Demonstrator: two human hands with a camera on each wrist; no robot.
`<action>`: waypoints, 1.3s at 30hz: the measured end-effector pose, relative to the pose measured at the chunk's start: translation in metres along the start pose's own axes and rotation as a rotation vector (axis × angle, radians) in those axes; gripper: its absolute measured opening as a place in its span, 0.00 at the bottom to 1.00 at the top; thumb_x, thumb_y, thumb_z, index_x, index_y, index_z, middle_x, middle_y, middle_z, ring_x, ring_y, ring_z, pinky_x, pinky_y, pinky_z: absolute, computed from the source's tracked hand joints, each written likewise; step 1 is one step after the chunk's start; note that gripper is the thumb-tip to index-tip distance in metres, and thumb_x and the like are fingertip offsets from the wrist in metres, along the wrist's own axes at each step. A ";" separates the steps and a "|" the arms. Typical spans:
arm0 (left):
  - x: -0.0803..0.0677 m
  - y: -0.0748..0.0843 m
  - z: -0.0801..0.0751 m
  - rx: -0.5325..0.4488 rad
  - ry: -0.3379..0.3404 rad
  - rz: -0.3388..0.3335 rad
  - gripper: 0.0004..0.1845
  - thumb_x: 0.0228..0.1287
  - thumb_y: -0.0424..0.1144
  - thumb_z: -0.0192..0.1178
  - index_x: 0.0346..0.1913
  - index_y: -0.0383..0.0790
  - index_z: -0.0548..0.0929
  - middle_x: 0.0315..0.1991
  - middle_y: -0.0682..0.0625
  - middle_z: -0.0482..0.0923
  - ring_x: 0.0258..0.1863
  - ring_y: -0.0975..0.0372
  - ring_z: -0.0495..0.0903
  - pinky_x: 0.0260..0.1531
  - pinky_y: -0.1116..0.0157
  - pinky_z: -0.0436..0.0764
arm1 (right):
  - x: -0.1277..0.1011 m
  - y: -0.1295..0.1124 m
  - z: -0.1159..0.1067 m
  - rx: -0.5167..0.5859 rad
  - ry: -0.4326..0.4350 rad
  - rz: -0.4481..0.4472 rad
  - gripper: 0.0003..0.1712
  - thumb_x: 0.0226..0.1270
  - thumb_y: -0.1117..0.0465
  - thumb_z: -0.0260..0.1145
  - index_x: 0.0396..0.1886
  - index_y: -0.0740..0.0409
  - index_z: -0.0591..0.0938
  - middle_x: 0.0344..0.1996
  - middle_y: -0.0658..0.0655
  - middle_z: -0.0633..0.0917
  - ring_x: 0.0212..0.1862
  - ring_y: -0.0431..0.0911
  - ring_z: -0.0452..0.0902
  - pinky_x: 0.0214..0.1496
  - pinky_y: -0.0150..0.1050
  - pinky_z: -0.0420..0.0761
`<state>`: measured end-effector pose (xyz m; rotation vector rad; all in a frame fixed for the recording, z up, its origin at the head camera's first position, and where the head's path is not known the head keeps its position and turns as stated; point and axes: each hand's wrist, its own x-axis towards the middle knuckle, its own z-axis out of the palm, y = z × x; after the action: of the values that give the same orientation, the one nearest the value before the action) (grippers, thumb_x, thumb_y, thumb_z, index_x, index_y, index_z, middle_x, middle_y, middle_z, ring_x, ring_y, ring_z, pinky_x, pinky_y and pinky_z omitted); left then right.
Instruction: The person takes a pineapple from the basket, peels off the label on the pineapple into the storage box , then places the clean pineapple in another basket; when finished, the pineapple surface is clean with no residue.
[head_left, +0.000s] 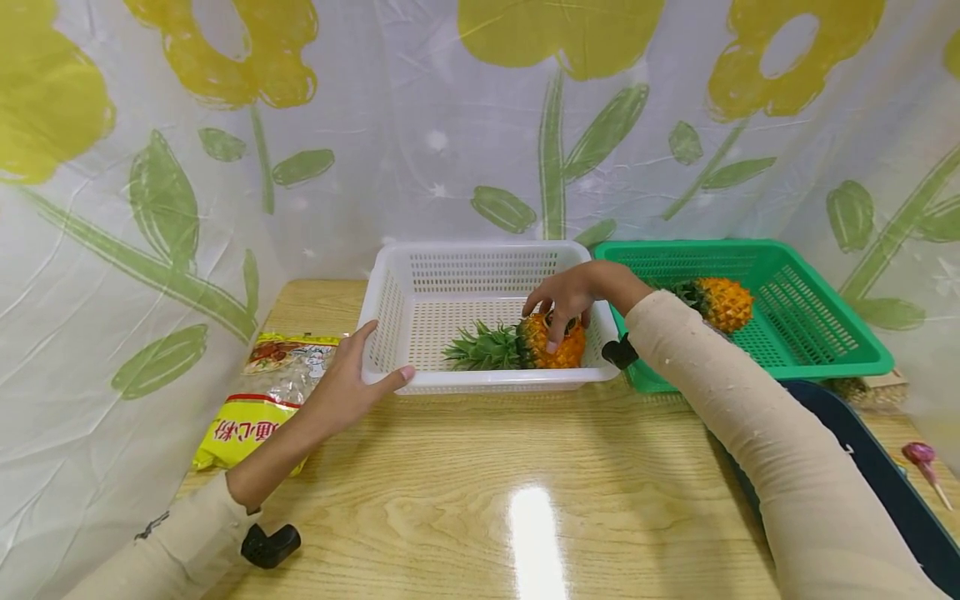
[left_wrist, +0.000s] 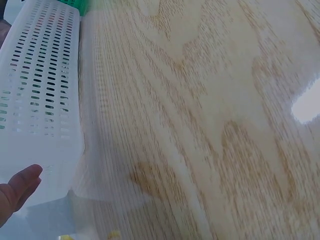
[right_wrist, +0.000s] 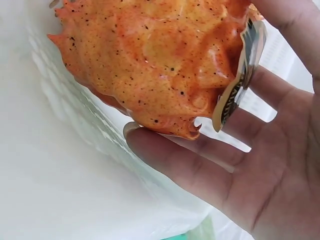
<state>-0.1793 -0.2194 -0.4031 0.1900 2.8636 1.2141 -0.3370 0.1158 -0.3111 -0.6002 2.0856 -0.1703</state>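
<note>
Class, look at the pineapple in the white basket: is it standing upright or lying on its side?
Lying on its side. The pineapple rests in the white basket with its leafy crown pointing left, and the right hand grips its body.

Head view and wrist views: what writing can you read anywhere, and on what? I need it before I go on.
Snack bag, left of the white basket: large red Chinese characters on the yellow part, too distorted to quote; small print blurred.
Tag on the pineapple in the right hand: dark with gold letters, seen edge-on, not readable.
Nothing else carries text.
</note>
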 end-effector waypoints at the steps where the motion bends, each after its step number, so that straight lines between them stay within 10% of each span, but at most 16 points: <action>1: 0.000 0.000 0.000 -0.002 0.000 0.001 0.55 0.64 0.63 0.63 0.81 0.39 0.46 0.68 0.32 0.58 0.58 0.44 0.71 0.57 0.41 0.74 | 0.001 0.000 0.000 -0.002 -0.002 0.003 0.55 0.60 0.47 0.76 0.81 0.45 0.56 0.80 0.62 0.55 0.73 0.56 0.66 0.58 0.52 0.82; 39: 0.000 0.002 -0.002 -0.054 -0.019 -0.010 0.55 0.63 0.62 0.65 0.80 0.37 0.46 0.72 0.31 0.55 0.61 0.42 0.71 0.60 0.41 0.74 | 0.006 -0.006 0.004 -0.048 0.000 0.039 0.55 0.59 0.44 0.76 0.80 0.50 0.57 0.78 0.60 0.57 0.69 0.54 0.71 0.54 0.50 0.84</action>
<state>-0.1789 -0.2196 -0.4006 0.1844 2.8081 1.2797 -0.3345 0.1080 -0.3152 -0.5877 2.1050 -0.0982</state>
